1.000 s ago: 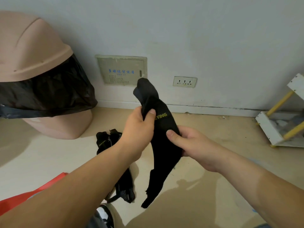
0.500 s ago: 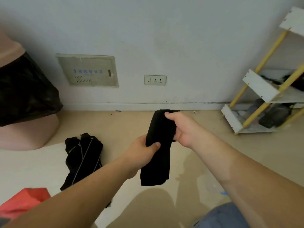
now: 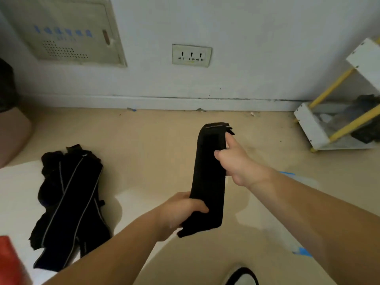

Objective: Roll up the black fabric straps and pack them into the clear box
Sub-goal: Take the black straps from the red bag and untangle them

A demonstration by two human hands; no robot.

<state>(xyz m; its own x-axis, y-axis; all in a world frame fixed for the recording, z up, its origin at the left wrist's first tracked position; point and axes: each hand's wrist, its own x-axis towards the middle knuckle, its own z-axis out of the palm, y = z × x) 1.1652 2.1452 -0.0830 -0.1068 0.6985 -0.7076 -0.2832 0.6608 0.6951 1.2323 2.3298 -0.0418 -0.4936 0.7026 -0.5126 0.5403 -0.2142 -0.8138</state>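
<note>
A black fabric strap point(image 3: 208, 173), folded over on itself, is stretched out above the floor between both hands. My left hand point(image 3: 181, 212) grips its near end. My right hand point(image 3: 238, 161) pinches its far end with the thumb across the fabric. A loose pile of more black straps point(image 3: 70, 204) with thin grey stripes lies on the floor to the left. No clear box is in view.
A wall with a socket plate point(image 3: 191, 55) and a beige panel point(image 3: 67, 31) stands ahead. A white and yellow rack point(image 3: 337, 122) holding dark items is at the right. A red object point(image 3: 8, 260) shows at the bottom left, a shoe point(image 3: 242, 276) at the bottom edge.
The strap has gone from hanging loosely to being folded and pulled out lengthwise. My left hand slid down to its near end and my right hand moved to its far end. The view shifted right and down.
</note>
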